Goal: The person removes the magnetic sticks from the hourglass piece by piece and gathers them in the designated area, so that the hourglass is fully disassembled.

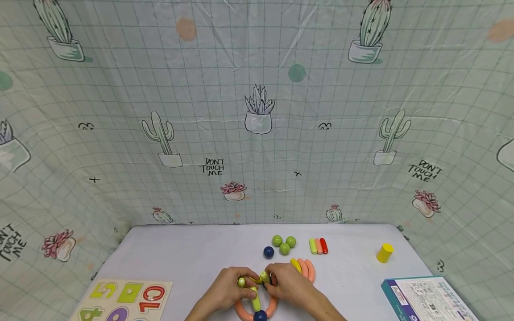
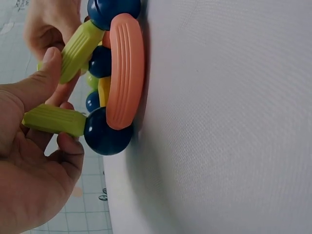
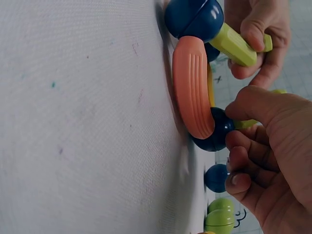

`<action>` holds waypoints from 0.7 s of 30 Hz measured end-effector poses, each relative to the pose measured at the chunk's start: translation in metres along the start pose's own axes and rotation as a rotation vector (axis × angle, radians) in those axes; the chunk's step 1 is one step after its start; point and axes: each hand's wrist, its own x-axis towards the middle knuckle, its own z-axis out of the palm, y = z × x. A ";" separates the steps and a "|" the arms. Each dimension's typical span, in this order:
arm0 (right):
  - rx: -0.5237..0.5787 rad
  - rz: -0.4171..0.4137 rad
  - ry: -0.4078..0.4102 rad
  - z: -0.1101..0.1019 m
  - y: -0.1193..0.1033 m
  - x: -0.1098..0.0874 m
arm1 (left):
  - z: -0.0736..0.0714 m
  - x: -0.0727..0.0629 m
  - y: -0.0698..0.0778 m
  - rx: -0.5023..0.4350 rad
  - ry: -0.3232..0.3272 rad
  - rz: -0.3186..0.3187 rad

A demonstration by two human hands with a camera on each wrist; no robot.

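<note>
A ring of coral and yellow curved bars joined by navy balls lies before me, with a coral bar (image 2: 126,70) nearest in the left wrist view. Green sticks rise from the balls. My left hand (image 1: 229,285) holds a green stick (image 2: 56,120) standing on the left navy ball (image 2: 108,131); its thumb lies by another green stick (image 2: 80,51), which leans up from the front ball (image 1: 260,315). Across the ring, my right hand (image 1: 291,283) pinches the right navy ball (image 3: 217,134) at the base of a third green stick (image 1: 263,276), partly hidden by the fingers.
Behind the ring lie a loose navy ball (image 1: 268,252), several green balls (image 1: 284,248), three short sticks (image 1: 318,246) and curved bars (image 1: 305,269). A yellow cylinder (image 1: 385,253) and a box (image 1: 427,296) are at right. A number board (image 1: 130,293) lies at left.
</note>
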 end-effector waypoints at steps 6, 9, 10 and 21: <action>-0.041 -0.012 -0.004 0.001 0.000 0.001 | 0.001 0.000 0.000 0.010 -0.001 0.005; -0.058 -0.017 0.001 0.002 0.000 0.001 | 0.000 0.000 0.001 -0.006 0.000 0.013; -0.063 -0.017 0.002 0.002 0.000 0.001 | 0.000 0.000 0.001 -0.009 0.001 0.013; -0.088 -0.003 0.021 0.005 0.002 0.002 | 0.000 0.000 0.001 0.016 0.011 0.003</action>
